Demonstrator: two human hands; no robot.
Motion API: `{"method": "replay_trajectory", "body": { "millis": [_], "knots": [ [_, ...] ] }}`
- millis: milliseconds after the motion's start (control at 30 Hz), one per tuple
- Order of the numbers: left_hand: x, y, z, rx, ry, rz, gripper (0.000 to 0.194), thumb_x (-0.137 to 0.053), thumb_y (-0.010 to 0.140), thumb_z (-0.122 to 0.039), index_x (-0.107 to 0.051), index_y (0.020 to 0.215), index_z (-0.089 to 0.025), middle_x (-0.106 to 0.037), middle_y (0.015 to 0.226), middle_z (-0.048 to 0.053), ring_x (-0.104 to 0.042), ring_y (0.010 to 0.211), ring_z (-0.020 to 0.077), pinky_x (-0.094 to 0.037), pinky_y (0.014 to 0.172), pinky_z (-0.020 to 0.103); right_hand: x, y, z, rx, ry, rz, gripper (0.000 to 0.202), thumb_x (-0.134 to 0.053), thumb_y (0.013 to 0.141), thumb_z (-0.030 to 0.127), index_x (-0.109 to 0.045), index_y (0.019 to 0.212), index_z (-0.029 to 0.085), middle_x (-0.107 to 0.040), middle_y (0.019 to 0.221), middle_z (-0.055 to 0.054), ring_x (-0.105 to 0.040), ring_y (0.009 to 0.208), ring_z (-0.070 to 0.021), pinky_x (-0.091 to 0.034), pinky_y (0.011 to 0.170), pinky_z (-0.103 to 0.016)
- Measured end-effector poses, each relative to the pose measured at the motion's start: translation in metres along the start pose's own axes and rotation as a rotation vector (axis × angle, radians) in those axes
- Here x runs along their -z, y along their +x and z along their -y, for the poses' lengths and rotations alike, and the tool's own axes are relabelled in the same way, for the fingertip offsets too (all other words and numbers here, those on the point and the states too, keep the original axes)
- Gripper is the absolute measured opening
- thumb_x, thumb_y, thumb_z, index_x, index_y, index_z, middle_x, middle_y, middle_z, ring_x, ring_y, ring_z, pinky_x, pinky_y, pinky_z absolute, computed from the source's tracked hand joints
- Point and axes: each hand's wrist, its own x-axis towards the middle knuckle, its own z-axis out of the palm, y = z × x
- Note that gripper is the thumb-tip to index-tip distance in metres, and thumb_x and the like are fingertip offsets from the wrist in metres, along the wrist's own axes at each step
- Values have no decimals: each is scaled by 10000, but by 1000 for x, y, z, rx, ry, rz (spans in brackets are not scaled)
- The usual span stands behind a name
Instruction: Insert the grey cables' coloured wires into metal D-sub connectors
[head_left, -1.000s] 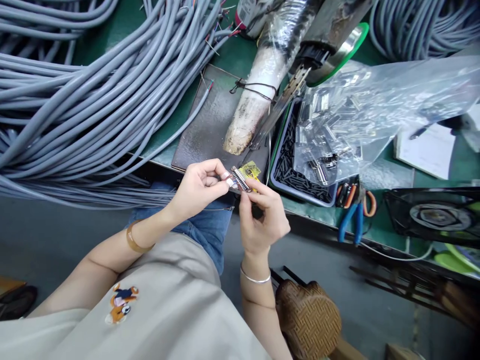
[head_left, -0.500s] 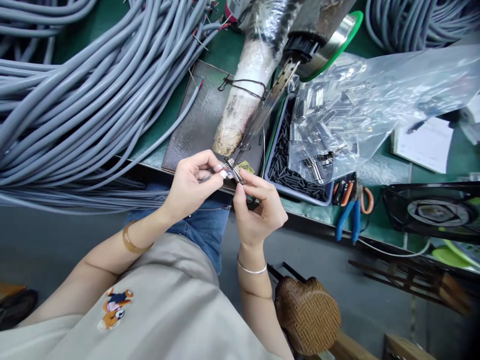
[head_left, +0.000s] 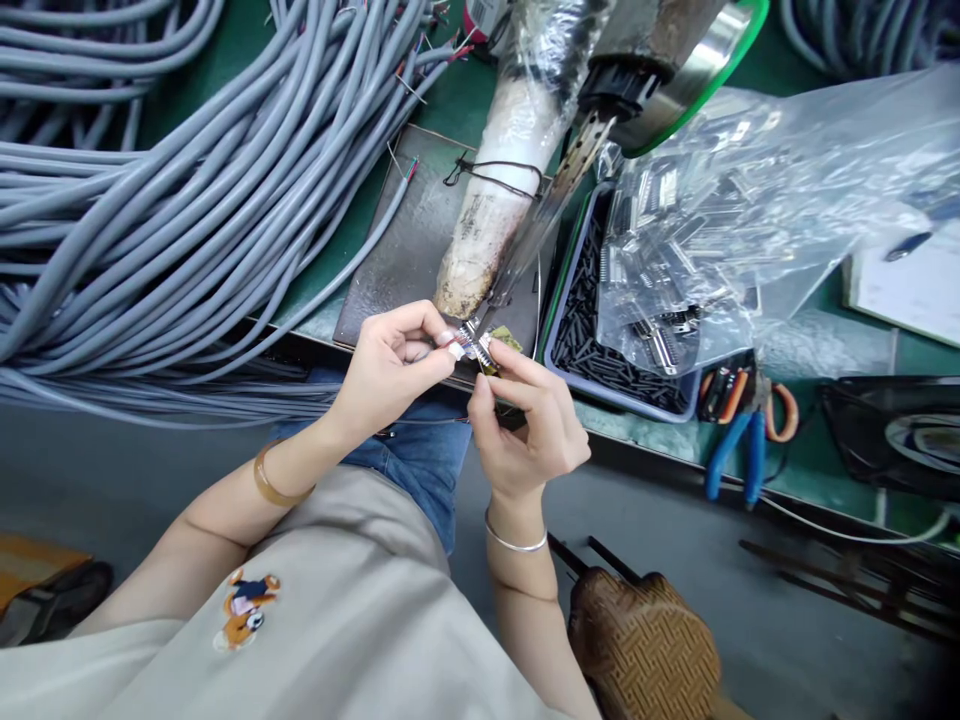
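My left hand (head_left: 397,365) pinches thin coloured wires (head_left: 454,342) between thumb and fingertips at the bench edge. Close by, the fingers and thumb of my right hand (head_left: 534,420) are closed on one end of a small multi-pin metal connector (head_left: 480,350). The wire tips meet the connector's row of pins, though whether they are joined is too small to tell. Right above points a soldering iron (head_left: 559,195), its perforated metal shaft slanting down toward the connector. Beside it hangs a white, scorched tube (head_left: 491,150) wrapped in clear film. A yellowish sponge-like piece (head_left: 506,337) lies behind the connector.
Grey cables (head_left: 225,150) pile across the left of the bench. At right stand a blue bin (head_left: 616,402) of short black tubes, a clear bag (head_left: 810,150) of connectors, blue-handled pliers (head_left: 739,455) and a black fan (head_left: 900,440). A solder spool (head_left: 701,85) sits at the back. A wooden stool (head_left: 649,650) stands below.
The view has shifted, so most things sit slightly farther right. Both hands keep their grip; the right fingers have moved slightly on the connector, which is tilted a little differently.
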Motion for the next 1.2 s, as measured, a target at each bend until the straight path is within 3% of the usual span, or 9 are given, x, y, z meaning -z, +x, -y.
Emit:
{"method": "replay_trajectory", "body": {
  "millis": [100,300,533,967,1200],
  "knots": [
    [2,-1,1,33,-27,21,170,-708,703,-102,-551,670,-157,-550,606,-55,-344,442,3,-260,412,153,-1,-5,0,30,-32,-12,141,-722,883,114,-636,935,214,-807,1058,-41,-785,895,-155,-637,796,-258],
    [1,-6,1,11,-29,23,167,-737,725,-140,-572,712,-160,-548,609,-55,-357,444,10,-277,414,158,0,-5,4,-167,107,5,130,-707,893,117,-636,910,225,-797,1010,-18,-778,912,-166,-637,813,-300],
    [-4,-9,3,-75,85,-85,156,-713,708,-163,-557,696,-168,-566,674,-27,-464,554,47,-344,480,155,-1,-3,5,-40,5,-12,182,-732,868,85,-644,941,228,-806,1027,-15,-780,901,-151,-630,809,-268],
    [-10,-6,3,-133,175,-153,130,-682,725,-137,-560,703,-176,-578,694,-26,-482,571,55,-385,515,167,-4,4,-2,-58,22,-12,144,-733,885,124,-668,954,233,-801,1057,-19,-782,946,-178,-642,843,-316],
    [-9,-7,2,-109,163,-147,118,-667,720,-141,-557,700,-178,-578,683,-24,-484,569,58,-373,499,166,-2,0,0,42,-55,9,148,-743,881,128,-675,972,223,-798,1095,-46,-786,947,-172,-654,835,-279]
  ]
}}
